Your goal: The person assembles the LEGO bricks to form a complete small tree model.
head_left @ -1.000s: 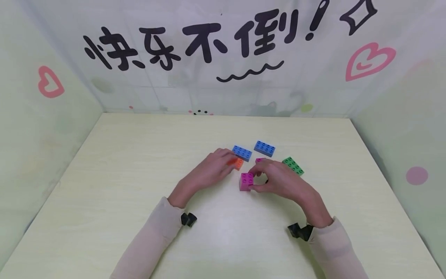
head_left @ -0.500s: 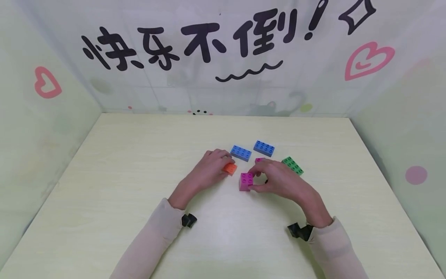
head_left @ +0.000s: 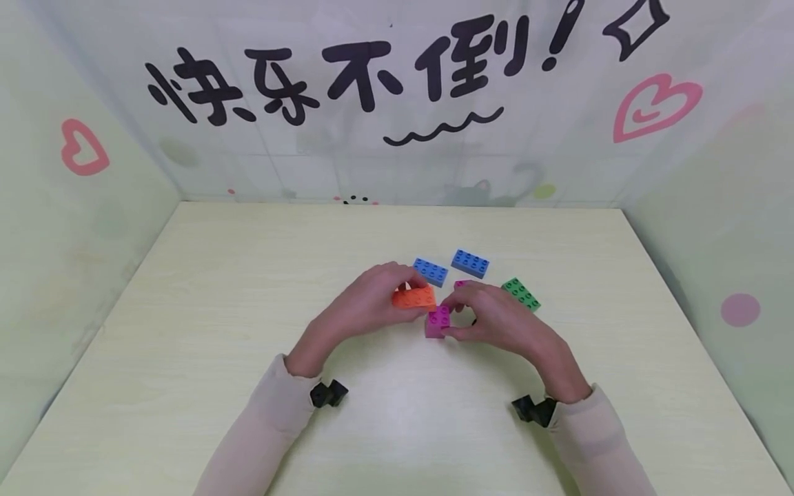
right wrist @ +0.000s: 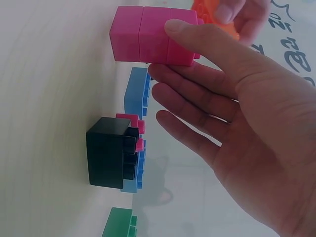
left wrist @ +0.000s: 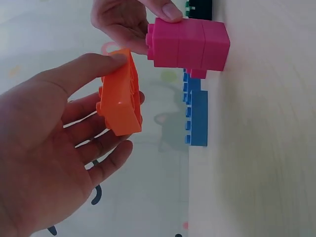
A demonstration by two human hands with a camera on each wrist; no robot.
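My left hand [head_left: 366, 300] pinches an orange building brick [head_left: 412, 298] between thumb and fingers. In the left wrist view the orange brick [left wrist: 117, 94] is tilted, its studs facing the palm. Just right of it, a stack of three pink bricks [head_left: 436, 325] stands upright on the table. The thumb and fingers of my right hand [head_left: 499, 317] grip that stack near its top. The right wrist view shows the joints between the pink bricks [right wrist: 153, 37]. The orange brick is close above the stack's studs; whether they touch I cannot tell.
Two blue bricks [head_left: 431, 273] [head_left: 470, 264] lie behind the hands. A green brick [head_left: 521, 295] lies behind the right hand. Another pink brick [head_left: 460, 284] is partly covered by that hand. The right wrist view shows a black brick [right wrist: 106, 153] beside it.
My left hand has taken the orange brick off the table, turned it and brought it right towards the pink stack. The right hand stays on the stack.
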